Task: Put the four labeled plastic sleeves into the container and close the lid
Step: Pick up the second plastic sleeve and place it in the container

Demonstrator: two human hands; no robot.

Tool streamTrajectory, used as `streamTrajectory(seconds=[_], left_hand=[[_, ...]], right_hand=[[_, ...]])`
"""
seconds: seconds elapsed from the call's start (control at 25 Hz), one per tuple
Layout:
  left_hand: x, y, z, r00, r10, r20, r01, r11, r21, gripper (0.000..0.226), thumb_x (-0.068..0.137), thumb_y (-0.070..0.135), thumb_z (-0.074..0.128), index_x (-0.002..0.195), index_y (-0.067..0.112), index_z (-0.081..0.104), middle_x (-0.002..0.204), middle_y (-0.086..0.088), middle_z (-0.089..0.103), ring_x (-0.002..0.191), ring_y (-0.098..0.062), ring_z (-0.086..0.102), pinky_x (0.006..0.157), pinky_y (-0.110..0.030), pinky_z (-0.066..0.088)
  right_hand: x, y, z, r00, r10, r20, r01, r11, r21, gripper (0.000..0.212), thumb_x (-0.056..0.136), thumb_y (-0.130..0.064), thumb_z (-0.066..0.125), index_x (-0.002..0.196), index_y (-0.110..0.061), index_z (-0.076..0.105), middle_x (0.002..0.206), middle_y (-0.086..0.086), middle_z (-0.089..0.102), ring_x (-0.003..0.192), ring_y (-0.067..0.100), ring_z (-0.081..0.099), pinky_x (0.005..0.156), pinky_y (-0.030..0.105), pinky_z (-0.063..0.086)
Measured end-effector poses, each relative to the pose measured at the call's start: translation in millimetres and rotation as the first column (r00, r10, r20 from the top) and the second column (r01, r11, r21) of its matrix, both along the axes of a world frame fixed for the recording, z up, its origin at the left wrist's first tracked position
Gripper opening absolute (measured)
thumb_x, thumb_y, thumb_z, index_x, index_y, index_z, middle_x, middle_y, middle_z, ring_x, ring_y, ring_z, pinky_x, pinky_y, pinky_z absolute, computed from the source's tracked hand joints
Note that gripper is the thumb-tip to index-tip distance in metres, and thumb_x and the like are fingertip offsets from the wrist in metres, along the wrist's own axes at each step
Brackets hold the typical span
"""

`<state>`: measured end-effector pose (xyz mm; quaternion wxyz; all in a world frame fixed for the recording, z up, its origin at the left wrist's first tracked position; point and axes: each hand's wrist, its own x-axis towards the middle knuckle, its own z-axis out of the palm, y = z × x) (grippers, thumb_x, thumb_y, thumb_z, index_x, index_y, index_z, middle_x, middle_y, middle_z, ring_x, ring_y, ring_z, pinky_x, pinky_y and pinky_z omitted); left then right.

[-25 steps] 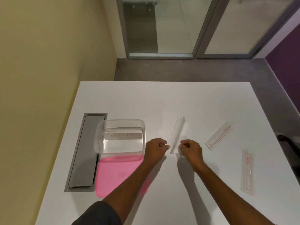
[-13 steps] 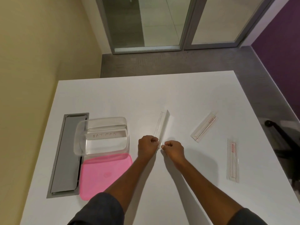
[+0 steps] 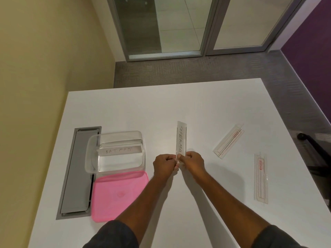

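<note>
head view, looking down over the white table (image 3: 179, 104). both hands are together near the middle of it, knuckles up, fingers curled in tight. the left hand (image 3: 164, 164) and the right hand (image 3: 194, 162) each pinch the near end of one plastic sleeve (image 3: 181, 140), thumb pressed against forefinger, one hand on each side of that end. nothing is spread, the other fingers are tucked into loose fists. the sleeve points away from the person, its face turned up, with a handwritten label reading roughly "superma"; the last letters are hidden by the fingers. whether its far end touches the table i cannot tell.

left of the hands sits the clear container (image 3: 116, 151), open, partly over a grey recessed panel (image 3: 78, 172) in the tabletop. inside it lies a second sleeve (image 3: 119, 150), crosswise, marked "batman". the pink lid (image 3: 120, 194) lies flat on the table, touching the container's near edge.

off to the right, well apart from the hands, a third sleeve (image 3: 228, 141) lies at a slant with red lines on it, its label not readable. nearer the right edge, a fourth sleeve (image 3: 260, 178) lies lengthwise, a small red mark at its far end.

dark sleeves cover both upper arms at the bottom of the view.
</note>
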<state>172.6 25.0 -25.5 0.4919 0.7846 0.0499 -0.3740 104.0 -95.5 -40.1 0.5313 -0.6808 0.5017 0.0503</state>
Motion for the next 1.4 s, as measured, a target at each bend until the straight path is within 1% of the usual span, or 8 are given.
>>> streamTrajectory(seconds=[0.2,0.36,0.48,0.56,0.8,0.96,1.2,1.4], left_hand=[[-7.8,2.7,-3.2,0.986,0.085,-0.142,-0.086,0.996,-0.002,0.016,0.092,0.0,0.068,0.087,0.003,0.083,0.09,-0.019,0.084,0.082,-0.027,0.083,0.087,-0.038,0.068],[-11.9,0.6,-3.9,0.946,0.162,-0.28,-0.181,0.982,-0.044,0.012,0.098,-0.001,0.07,0.103,-0.005,0.08,0.107,-0.018,0.082,0.09,-0.029,0.083,0.091,-0.039,0.068],[-11.4,4.7,-1.1,0.944,0.141,-0.299,-0.164,0.985,-0.054,0.013,0.099,0.0,0.069,0.105,-0.006,0.079,0.104,-0.019,0.081,0.076,-0.021,0.079,0.07,-0.027,0.068],[-9.6,7.9,-0.5,0.956,0.094,-0.277,-0.11,0.993,-0.043,0.013,0.098,0.001,0.069,0.105,-0.004,0.079,0.09,-0.018,0.079,0.065,-0.02,0.072,0.065,-0.032,0.068],[-0.1,17.8,17.0,0.996,-0.062,-0.064,0.062,0.998,-0.009,0.017,0.09,0.007,0.067,0.104,0.009,0.078,0.08,-0.02,0.078,0.064,-0.023,0.068,0.074,-0.052,0.067],[24.9,43.3,47.4,0.971,-0.182,0.154,0.18,0.983,0.025,0.031,0.095,0.011,0.071,0.125,0.014,0.072,0.093,-0.012,0.08,0.08,-0.024,0.079,0.081,-0.049,0.068],[96.3,117.7,90.7,0.906,-0.128,0.404,0.1,0.991,0.091,0.053,0.091,0.018,0.082,0.141,0.016,0.064,0.117,-0.003,0.074,0.094,-0.021,0.074,0.072,-0.023,0.057],[151.3,172.4,111.6,0.693,-0.531,0.487,0.36,0.841,0.405,0.106,0.076,0.037,0.095,0.163,0.028,0.036,0.173,0.004,0.028,0.154,-0.021,0.036,0.123,-0.048,0.043]], right_hand=[[12.2,7.1,8.1,1.0,0.013,0.003,-0.013,0.999,-0.03,0.046,0.083,-0.038,0.085,0.115,-0.011,0.064,0.108,0.001,0.071,0.096,0.02,0.069,0.06,0.016,0.053],[16.4,12.6,3.9,0.999,0.031,-0.033,-0.034,0.995,-0.093,0.048,0.08,-0.033,0.087,0.116,-0.015,0.06,0.112,0.001,0.07,0.101,0.025,0.069,0.081,0.035,0.066],[17.1,13.6,2.8,0.997,0.062,-0.045,-0.067,0.99,-0.124,0.046,0.08,-0.032,0.086,0.115,-0.017,0.06,0.116,0.003,0.071,0.106,0.029,0.071,0.082,0.036,0.067],[15.6,10.7,3.1,0.995,0.093,-0.038,-0.097,0.985,-0.142,0.046,0.079,-0.033,0.086,0.115,-0.017,0.061,0.121,0.004,0.072,0.107,0.029,0.072,0.08,0.034,0.067],[4.9,-4.6,13.9,0.987,0.158,-0.005,-0.157,0.977,-0.147,0.071,0.078,-0.037,0.093,0.136,-0.016,0.058,0.133,0.006,0.07,0.105,0.019,0.064,0.07,0.019,0.055],[-3.1,-14.9,35.6,0.969,0.248,0.027,-0.238,0.952,-0.192,0.073,0.076,-0.033,0.095,0.138,-0.019,0.06,0.137,0.004,0.07,0.107,0.016,0.066,0.068,0.012,0.052],[12.0,-0.3,77.6,0.891,0.447,0.076,-0.419,0.876,-0.241,0.076,0.074,-0.018,0.096,0.142,-0.021,0.06,0.143,0.001,0.068,0.129,0.013,0.063,0.099,0.026,0.055],[50.7,36.0,101.6,0.729,0.684,0.01,-0.631,0.678,-0.377,0.073,0.078,-0.02,0.09,0.144,-0.024,0.058,0.136,0.001,0.066,0.124,0.022,0.063,0.102,0.039,0.057]])
